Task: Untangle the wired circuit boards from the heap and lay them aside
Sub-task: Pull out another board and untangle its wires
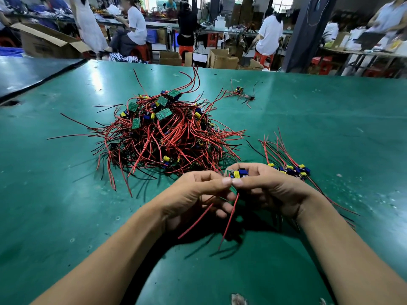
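Before one heap (163,133), left hand (193,194) and right hand (268,190) both pinch one circuit board (237,173).

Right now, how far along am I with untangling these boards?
Early days. Done: a small row of boards lies sorted at your right. In hand: your left hand and right hand pinch one board, its red wires dangling. Left: the big heap, most of the job.

No legible text; only blurred dark print on a cardboard box (44,48)
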{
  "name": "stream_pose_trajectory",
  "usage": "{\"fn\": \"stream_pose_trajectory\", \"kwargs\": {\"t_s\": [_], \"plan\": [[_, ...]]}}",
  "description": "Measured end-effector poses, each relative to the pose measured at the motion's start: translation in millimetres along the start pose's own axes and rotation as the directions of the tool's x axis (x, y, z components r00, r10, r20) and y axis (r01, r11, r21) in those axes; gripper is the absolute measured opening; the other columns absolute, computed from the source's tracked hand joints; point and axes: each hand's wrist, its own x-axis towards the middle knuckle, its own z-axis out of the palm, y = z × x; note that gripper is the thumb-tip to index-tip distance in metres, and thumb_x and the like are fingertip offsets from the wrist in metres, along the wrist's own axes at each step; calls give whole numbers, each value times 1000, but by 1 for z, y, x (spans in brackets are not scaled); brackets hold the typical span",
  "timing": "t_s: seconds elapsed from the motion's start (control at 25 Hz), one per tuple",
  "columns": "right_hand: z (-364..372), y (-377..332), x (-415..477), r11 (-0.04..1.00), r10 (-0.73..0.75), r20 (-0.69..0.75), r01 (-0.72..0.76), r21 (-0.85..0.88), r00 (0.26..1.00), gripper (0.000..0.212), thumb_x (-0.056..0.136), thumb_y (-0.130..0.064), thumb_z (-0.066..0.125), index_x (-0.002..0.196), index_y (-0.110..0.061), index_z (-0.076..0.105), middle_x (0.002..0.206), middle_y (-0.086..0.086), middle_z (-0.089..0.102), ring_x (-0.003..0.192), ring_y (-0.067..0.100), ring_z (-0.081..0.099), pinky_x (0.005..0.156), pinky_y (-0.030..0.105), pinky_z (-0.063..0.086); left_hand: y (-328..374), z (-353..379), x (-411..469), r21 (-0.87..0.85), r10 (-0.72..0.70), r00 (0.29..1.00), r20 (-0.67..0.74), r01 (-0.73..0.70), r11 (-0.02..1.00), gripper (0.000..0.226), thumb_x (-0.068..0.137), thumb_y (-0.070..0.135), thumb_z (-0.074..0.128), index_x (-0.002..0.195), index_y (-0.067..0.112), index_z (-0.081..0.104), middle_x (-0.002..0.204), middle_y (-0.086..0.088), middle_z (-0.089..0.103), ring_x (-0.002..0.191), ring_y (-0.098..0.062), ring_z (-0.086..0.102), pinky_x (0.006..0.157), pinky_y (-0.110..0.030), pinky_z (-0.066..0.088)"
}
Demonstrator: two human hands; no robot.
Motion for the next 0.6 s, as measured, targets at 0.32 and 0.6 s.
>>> {"fn": "stream_pose_trajectory", "kwargs": {"t_s": [0.32, 0.6], "plan": [[0, 1, 9, 976, -211, -206, 216, 5, 956, 39, 78, -11, 74, 113, -25, 73, 90, 0, 69, 60, 12, 55, 52, 20, 45, 3, 0, 4, -117, 44, 983, -181, -66, 991, 19, 78, 17, 67, 91, 7, 58, 81, -12, 73, 59, -19, 70, 51, -26, 57], [7, 10, 13, 930, -334, -265, 269, -252, 905, 37, 76, -28, 83, 112, -29, 73, 105, -1, 75, 83, 14, 62, 74, 36, 44, 2, 2, 2, -26, 45, 981, -189, -51, 998, 16, 81, 14, 69, 89, 7, 58, 83, -18, 72, 60, -22, 70, 52, -26, 57]]}}
